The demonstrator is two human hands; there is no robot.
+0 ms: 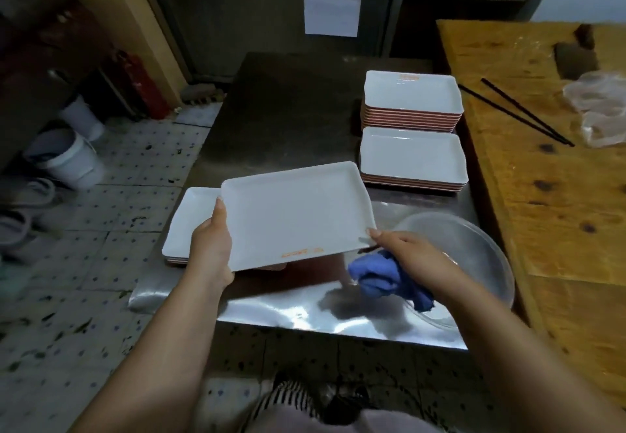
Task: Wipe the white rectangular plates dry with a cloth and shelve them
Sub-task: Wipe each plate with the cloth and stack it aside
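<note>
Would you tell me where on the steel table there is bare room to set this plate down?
The steel table is bare across its far left, beside the taller plate stack and beyond the held plate. The right side is crowded: two stacks, then the clear bowl.

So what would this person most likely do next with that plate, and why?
Probably bring the blue cloth up onto the held plate and wipe. The left hand grips its edge, and the right hand holds the cloth bunched just beside the plate's corner.
</note>
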